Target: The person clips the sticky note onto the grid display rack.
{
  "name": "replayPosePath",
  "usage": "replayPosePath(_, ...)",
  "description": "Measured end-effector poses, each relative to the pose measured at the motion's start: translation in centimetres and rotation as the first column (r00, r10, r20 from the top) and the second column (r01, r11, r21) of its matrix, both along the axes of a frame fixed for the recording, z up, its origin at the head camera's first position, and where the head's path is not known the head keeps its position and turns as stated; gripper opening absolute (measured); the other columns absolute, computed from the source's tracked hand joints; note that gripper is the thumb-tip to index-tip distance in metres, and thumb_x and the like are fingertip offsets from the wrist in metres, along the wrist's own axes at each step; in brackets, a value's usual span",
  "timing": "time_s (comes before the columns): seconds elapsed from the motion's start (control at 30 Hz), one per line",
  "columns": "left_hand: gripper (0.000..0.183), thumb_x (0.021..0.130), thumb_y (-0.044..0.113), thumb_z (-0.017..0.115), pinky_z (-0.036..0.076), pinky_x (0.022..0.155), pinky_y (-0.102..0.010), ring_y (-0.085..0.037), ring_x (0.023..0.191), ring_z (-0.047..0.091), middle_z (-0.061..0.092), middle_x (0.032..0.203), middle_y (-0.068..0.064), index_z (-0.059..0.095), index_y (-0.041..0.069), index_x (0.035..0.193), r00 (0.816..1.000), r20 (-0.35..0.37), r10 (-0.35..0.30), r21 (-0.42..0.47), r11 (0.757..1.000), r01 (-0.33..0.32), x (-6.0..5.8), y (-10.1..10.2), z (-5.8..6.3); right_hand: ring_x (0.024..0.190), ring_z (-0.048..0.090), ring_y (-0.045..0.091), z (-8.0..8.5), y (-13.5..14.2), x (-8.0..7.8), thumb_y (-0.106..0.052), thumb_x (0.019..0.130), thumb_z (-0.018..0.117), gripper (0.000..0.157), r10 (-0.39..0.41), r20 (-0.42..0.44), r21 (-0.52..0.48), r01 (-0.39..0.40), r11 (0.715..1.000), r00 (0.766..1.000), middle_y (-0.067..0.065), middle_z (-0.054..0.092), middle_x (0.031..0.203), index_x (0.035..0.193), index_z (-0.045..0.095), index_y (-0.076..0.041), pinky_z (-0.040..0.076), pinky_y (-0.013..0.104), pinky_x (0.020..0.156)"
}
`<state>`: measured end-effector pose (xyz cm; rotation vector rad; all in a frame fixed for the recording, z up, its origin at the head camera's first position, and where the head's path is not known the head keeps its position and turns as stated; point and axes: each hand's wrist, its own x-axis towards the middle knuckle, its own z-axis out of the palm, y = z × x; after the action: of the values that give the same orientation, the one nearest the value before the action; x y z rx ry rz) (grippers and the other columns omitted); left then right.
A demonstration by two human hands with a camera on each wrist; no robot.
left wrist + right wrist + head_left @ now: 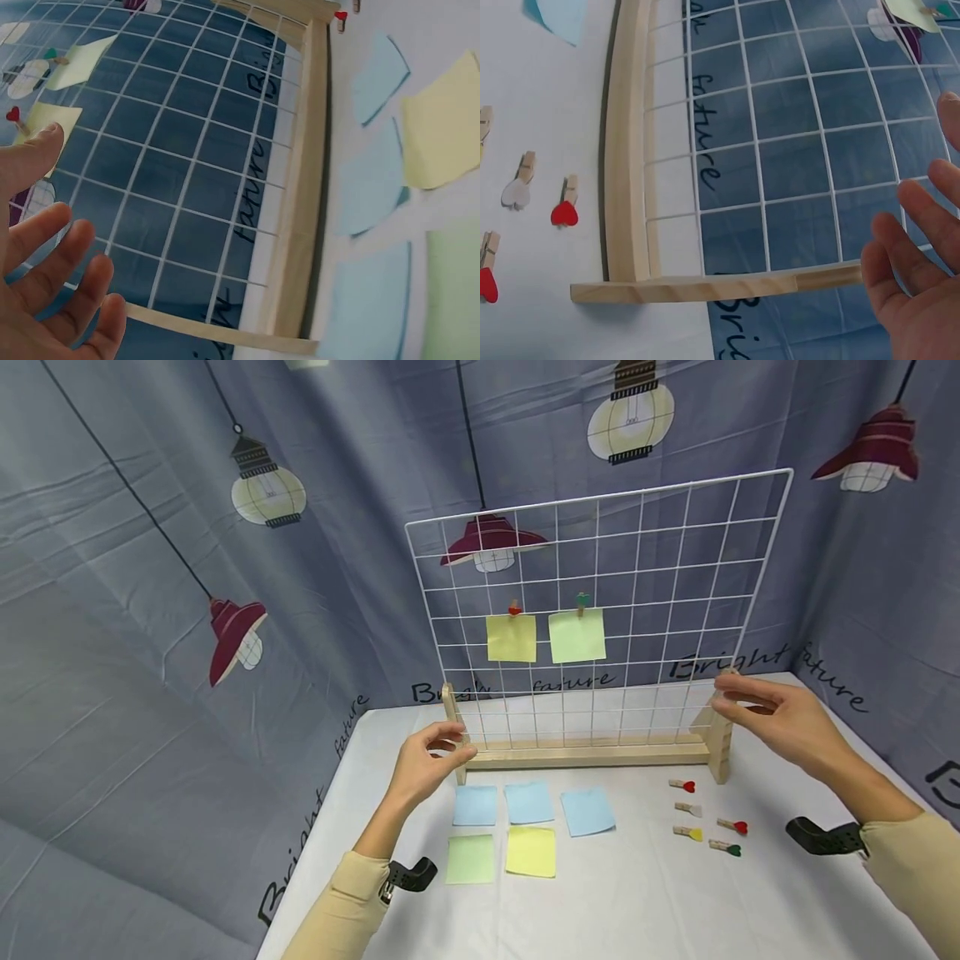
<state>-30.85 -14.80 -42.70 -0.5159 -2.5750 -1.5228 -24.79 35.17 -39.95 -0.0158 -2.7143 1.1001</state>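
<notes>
A white wire grid point(600, 497) stands upright in a wooden base point(585, 756). My left hand point(427, 762) is beside the base's left post, fingers loosely bent and holding nothing. By the right post, my right hand point(787, 718) has relaxed fingers with nothing between them; whether it touches the post I cannot tell. A yellow sticky note point(512, 640) hangs on the grid from a red-heart clothespin point(514, 608). To its right, a pale green note point(577, 639) hangs from a green clothespin point(582, 600).
Before the base lie three blue notes point(529, 802), with a green note point(470, 859) and a yellow note point(531, 853) nearer me. Several small heart clothespins point(688, 832) lie on the white table point(615, 910) at right. A patterned curtain point(337, 568) surrounds the table.
</notes>
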Motion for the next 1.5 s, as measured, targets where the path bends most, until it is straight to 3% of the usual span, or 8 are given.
replayPosePath(0.13, 0.035, 0.086, 0.034, 0.085, 0.055, 0.085, -0.037, -0.017, 0.097, 0.066, 0.073, 0.111, -0.004, 0.074, 0.023, 0.118, 0.999, 0.04, 0.025, -0.009, 1.0, -0.025, 0.7, -0.7, -1.4, 0.119, 0.057, 0.023, -0.3, 0.1, 0.1, -0.05, 0.1, 0.064, 0.066, -0.001, 0.006, -0.021, 0.001, 1.0, 1.0, 0.025, 0.049, 0.154, 0.151, 0.053, -0.01, 0.041, 0.006, 0.072)
replayPosePath(0.27, 0.033, 0.085, 0.035, 0.085, 0.055, 0.078, -0.033, -0.016, 0.093, 0.065, 0.073, 0.106, -0.002, 0.075, 0.023, 0.115, 0.997, 0.065, 0.048, -0.016, 0.999, -0.047, 1.3, -1.4, -3.1, 0.127, 0.052, 0.048, -0.7, 0.4, 0.1, -0.049, 0.101, 0.063, 0.066, 0.005, 0.017, -0.032, -0.004, 0.999, 1.0, 0.028, 0.048, 0.153, 0.151, 0.052, -0.007, 0.041, 0.007, 0.07)
replayPosePath(0.53, 0.034, 0.083, 0.034, 0.087, 0.053, 0.07, -0.027, -0.013, 0.087, 0.064, 0.073, 0.104, -0.005, 0.076, 0.019, 0.111, 0.988, 0.13, 0.086, -0.053, 0.995, -0.08, 2.7, -2.7, -6.5, 0.125, 0.052, 0.042, -1.4, 1.1, 0.3, -0.05, 0.1, 0.063, 0.067, -0.008, 0.032, -0.022, 0.009, 1.0, 0.999, 0.029, 0.048, 0.153, 0.15, 0.053, -0.008, 0.042, 0.005, 0.071)
replayPosePath(0.87, 0.042, 0.083, 0.033, 0.086, 0.051, 0.07, -0.026, -0.014, 0.085, 0.063, 0.074, 0.106, -0.009, 0.074, 0.009, 0.115, 0.979, 0.179, 0.096, -0.072, 0.994, -0.084, 3.8, -3.9, -9.2, 0.131, 0.047, 0.047, -1.8, 1.5, 0.5, -0.051, 0.101, 0.062, 0.07, -0.016, 0.051, -0.027, 0.017, 0.999, 0.999, 0.029, 0.04, 0.159, 0.152, 0.049, -0.006, 0.04, 0.007, 0.073)
replayPosePath(1.07, 0.042, 0.083, 0.032, 0.087, 0.051, 0.069, -0.026, -0.014, 0.085, 0.062, 0.075, 0.105, -0.008, 0.074, 0.008, 0.115, 0.971, 0.219, 0.092, -0.083, 0.994, -0.076, 4.5, -4.2, -10.8, 0.134, 0.043, 0.051, -2.1, 1.5, 0.6, -0.051, 0.101, 0.061, 0.071, -0.017, 0.072, -0.025, 0.018, 1.0, 0.997, 0.03, 0.038, 0.16, 0.154, 0.047, -0.005, 0.053, 0.039, 0.087)
replayPosePath(1.13, 0.041, 0.082, 0.031, 0.087, 0.051, 0.069, -0.026, -0.013, 0.084, 0.063, 0.075, 0.103, -0.006, 0.075, 0.008, 0.114, 0.971, 0.219, 0.095, -0.09, 0.993, -0.077, 4.6, -4.2, -11.2, 0.133, 0.043, 0.052, -2.2, 1.5, 0.6, -0.05, 0.102, 0.061, 0.07, -0.017, 0.072, -0.03, 0.019, 0.999, 0.997, 0.03, 0.038, 0.16, 0.153, 0.047, -0.005, 0.053, 0.036, 0.086)
replayPosePath(1.27, 0.039, 0.081, 0.031, 0.088, 0.051, 0.069, -0.024, -0.013, 0.083, 0.062, 0.076, 0.101, -0.003, 0.076, 0.011, 0.112, 0.968, 0.227, 0.111, -0.107, 0.99, -0.089, 4.9, -4.2, -11.9, 0.132, 0.045, 0.051, -2.5, 1.6, 0.5, -0.049, 0.102, 0.062, 0.068, -0.011, 0.056, -0.03, 0.013, 0.999, 0.998, 0.03, 0.041, 0.158, 0.152, 0.049, -0.004, 0.039, 0.009, 0.072)
replayPosePath(1.5, 0.035, 0.08, 0.027, 0.09, 0.047, 0.065, -0.022, -0.008, 0.076, 0.058, 0.077, 0.097, 0.0, 0.077, 0.012, 0.108, 0.976, 0.183, 0.12, -0.196, 0.977, -0.083, 5.2, -4.2, -12.9, 0.131, 0.045, 0.048, -3.1, 1.5, 0.6, -0.049, 0.101, 0.062, 0.067, -0.016, 0.042, -0.029, 0.017, 0.999, 0.999, 0.03, 0.044, 0.155, 0.151, 0.051, -0.005, 0.037, 0.003, 0.071)
